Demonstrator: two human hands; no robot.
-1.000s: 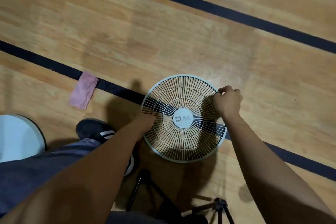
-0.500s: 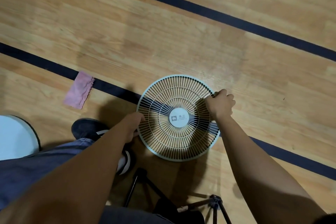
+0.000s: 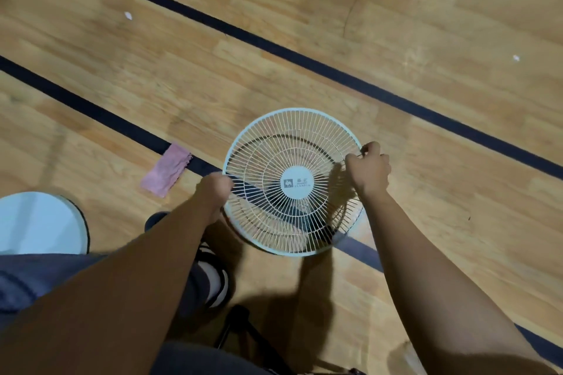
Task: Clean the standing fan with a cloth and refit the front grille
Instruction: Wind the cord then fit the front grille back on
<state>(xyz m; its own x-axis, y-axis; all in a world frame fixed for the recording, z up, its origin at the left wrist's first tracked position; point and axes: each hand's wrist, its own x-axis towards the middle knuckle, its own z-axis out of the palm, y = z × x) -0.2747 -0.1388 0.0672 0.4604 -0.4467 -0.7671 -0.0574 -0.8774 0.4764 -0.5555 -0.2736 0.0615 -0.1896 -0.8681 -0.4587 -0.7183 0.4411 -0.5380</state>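
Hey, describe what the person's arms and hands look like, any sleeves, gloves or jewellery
Both forearms are bare, with no sleeve in view. The left hand and right hand wear no gloves, and no watch, bracelet or ring shows. Lower down, dark blue-grey clothing covers the leg.

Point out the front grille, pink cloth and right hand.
front grille (image 3: 295,183), head view, on its white centre badge.
pink cloth (image 3: 166,173), head view, on its middle, flat on the floor.
right hand (image 3: 370,172), head view, on the back of the hand.
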